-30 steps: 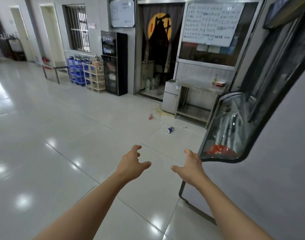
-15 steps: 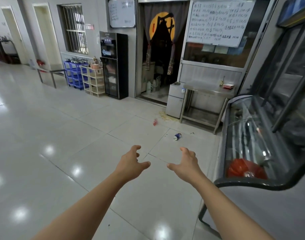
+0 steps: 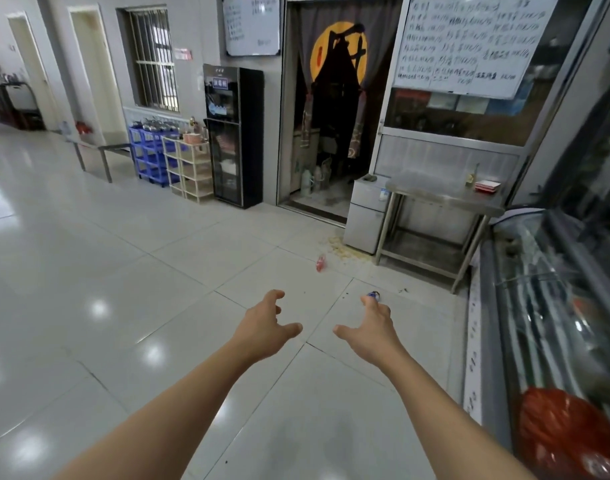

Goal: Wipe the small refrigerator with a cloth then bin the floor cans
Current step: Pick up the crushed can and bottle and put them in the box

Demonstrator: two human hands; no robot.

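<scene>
Near field: I see both forearms stretched fwd over the glossy tiled floor. Left hand hangs in mid-air, fingers loosely curled, thumb out to the side, nothing in it. Right hand likewise: fingers relaxed and part-spread, thumb pointing inward, no object held; neither hand touches anything.

Right edge, close: glass display case w/ a red bag inside at its near end.

Mid field: blue can lies on the floor, partly hidden behind the right-hand fingertips in this view, so I can tell little of its pose. Further on, red can lies on its side on the tiles, well apart from the blue one. Just beyond it, a pale yellowish spill spreads over the floor at the foot of the fridge.

Far field: small refrigerator, silver, two-door, stands upright beside the doorway and touching or just beside the steel table; a dark cloth-like lump rests on its top, type unclear. On the table: a small bottle and a red-white flat box. Left of the doorway: tall black cabinet, beige shelf rack, blue rack. Door curtain w/ orange disc; handwritten whiteboard on the window to its right.
</scene>
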